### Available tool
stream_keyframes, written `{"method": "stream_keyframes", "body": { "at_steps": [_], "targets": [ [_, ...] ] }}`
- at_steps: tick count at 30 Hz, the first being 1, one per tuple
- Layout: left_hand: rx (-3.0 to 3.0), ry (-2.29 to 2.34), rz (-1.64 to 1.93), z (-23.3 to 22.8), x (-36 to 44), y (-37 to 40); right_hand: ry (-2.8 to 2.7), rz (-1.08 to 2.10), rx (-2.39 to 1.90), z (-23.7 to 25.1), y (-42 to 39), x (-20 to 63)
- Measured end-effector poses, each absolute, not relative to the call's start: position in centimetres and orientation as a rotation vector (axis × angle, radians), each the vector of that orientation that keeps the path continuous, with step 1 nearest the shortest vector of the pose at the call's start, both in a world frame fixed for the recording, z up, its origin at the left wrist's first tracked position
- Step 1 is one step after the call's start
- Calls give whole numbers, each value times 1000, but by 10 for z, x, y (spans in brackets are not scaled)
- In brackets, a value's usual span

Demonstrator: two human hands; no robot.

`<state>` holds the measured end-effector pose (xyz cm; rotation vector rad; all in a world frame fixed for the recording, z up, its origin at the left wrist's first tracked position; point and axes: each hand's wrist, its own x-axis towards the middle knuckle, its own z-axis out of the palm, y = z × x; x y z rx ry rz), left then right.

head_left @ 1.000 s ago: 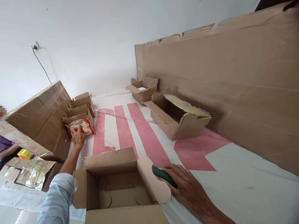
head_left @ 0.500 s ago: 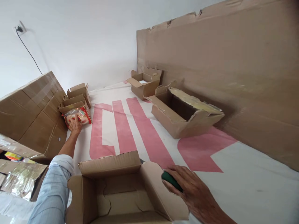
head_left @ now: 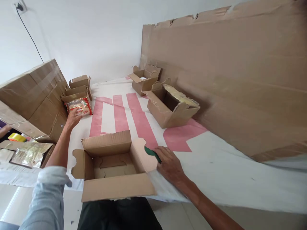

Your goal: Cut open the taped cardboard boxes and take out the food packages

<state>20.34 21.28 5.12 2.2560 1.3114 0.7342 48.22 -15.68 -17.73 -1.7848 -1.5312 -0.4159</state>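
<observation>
An empty open cardboard box (head_left: 112, 166) stands at the near edge of the table, right in front of me. My right hand (head_left: 169, 164) rests on the table beside the box's right flap, closed around a green object (head_left: 152, 152) that I cannot identify. My left hand (head_left: 72, 117) reaches far to the left and touches a red and clear snack packet (head_left: 80, 106), which lies in front of small stacked boxes (head_left: 78, 89). The fingers of that hand are spread over the packet's near edge.
A white cover with red stripes (head_left: 134, 115) lies over the table. Two open cartons (head_left: 168, 108) (head_left: 143, 80) stand along a tall cardboard sheet (head_left: 227, 73) on the right. Large taped cartons (head_left: 31, 95) are piled at the left. Another person's hand (head_left: 4, 129) shows at the far left.
The camera pulled back, so the near box and table edge show fully. My left hand stays at the packet; my right hand keeps the green object beside the box flap.
</observation>
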Motion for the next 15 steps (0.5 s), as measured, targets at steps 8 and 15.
{"method": "stream_keyframes", "body": {
  "at_steps": [8, 15],
  "targets": [
    [2509, 808, 643, 76, 133, -6, -1533, -420, -1849, -176, -160, 480],
    [2668, 869, 431, 17, 110, -30, -1545, -347, -1886, -174, -168, 483]
  ]
}}
